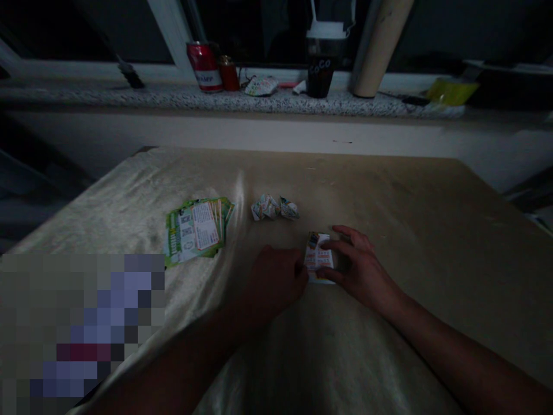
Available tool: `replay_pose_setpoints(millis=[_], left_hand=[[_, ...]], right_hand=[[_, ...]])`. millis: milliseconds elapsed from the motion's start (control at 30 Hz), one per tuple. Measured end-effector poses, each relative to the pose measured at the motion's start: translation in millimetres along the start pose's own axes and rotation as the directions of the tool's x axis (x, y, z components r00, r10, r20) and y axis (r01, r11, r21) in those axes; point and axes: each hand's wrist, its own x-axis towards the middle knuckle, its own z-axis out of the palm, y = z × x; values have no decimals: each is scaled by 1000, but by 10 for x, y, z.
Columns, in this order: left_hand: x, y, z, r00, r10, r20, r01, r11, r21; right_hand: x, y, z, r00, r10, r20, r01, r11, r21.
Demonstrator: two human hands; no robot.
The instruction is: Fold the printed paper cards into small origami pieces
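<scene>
A small folded printed paper (318,257) lies on the beige cloth-covered table (410,230). My left hand (276,279) is curled at its left edge, fingers closed against the paper. My right hand (360,268) rests on its right side, fingers bent and pressing the paper down. A crumpled piece of similar paper (275,207) sits a little beyond the hands. A fanned stack of green printed leaflets (196,229) lies to the left.
On the stone window ledge (129,97) behind the table stand a red can (204,65), a dark cup with lid and straw (322,63), a cardboard tube (379,46) and small litter. A blurred patch covers the lower left.
</scene>
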Motion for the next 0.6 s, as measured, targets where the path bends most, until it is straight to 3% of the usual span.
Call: replay_pose_setpoints(millis=[367,600], left_hand=[[2,-22,10,1000,1,-10,-1,1000,-21],[-4,-6,-9,1000,6,-9,-6,1000,0]], right_hand=[[0,205,-206,986,-73,151,72,997,15],[-17,228,-243,982,-92,163,80,994,80]])
